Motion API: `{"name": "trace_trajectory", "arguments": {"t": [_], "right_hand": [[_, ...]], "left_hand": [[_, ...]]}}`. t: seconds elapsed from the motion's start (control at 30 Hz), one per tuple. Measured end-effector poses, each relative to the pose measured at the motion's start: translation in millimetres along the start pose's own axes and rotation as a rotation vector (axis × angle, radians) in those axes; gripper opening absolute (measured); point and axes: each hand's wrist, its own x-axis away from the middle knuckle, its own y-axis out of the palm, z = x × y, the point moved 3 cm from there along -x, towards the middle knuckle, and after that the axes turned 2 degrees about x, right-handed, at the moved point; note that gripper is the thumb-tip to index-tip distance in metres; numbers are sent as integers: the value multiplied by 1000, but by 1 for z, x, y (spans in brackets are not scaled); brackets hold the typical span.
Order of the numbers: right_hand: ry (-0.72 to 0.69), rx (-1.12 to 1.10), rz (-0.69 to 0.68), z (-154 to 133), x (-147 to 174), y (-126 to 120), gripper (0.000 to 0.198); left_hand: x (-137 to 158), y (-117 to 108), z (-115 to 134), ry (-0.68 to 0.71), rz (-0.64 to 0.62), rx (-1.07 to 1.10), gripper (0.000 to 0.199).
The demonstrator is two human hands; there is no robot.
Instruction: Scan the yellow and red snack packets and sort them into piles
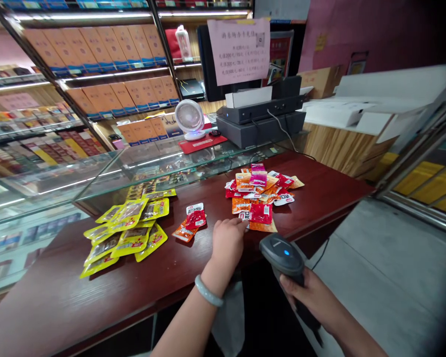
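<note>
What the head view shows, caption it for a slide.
Right hand gripping a handheld scanner, left hand at red and orange packets on a counter.

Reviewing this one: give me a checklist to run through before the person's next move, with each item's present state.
1. Scanner held in the right hand: ok.
2. Scanner's blue light lit: ok.
3. Left hand at the near edge of the mixed pile: ok.
4. Left fingertips pinching a packet: cannot tell; the contact is unclear.
5. Mixed pile spread into single packets: not ok; they overlap.
6. Yellow packets kept apart from the mixed pile: ok.
</note>
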Motion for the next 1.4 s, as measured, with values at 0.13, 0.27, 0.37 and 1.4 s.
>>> {"name": "trace_trajectory", "arguments": {"t": [0.13, 0.27, 0.37, 1.4], "right_hand": [[-7, -8, -43, 0, 0, 3, 49], [14, 7, -83, 1, 2, 11, 47], [38, -10, -116, 2, 2, 22, 49], [-13, -85, -135, 0, -1, 15, 55]], "left_hand": [[26, -1, -35, -49, 85, 171, 33], [66, -2, -69, -101, 210, 312, 33], [90, -7, -86, -178, 269, 318, 33], [-11, -1, 12, -115, -31, 130, 45]]}}
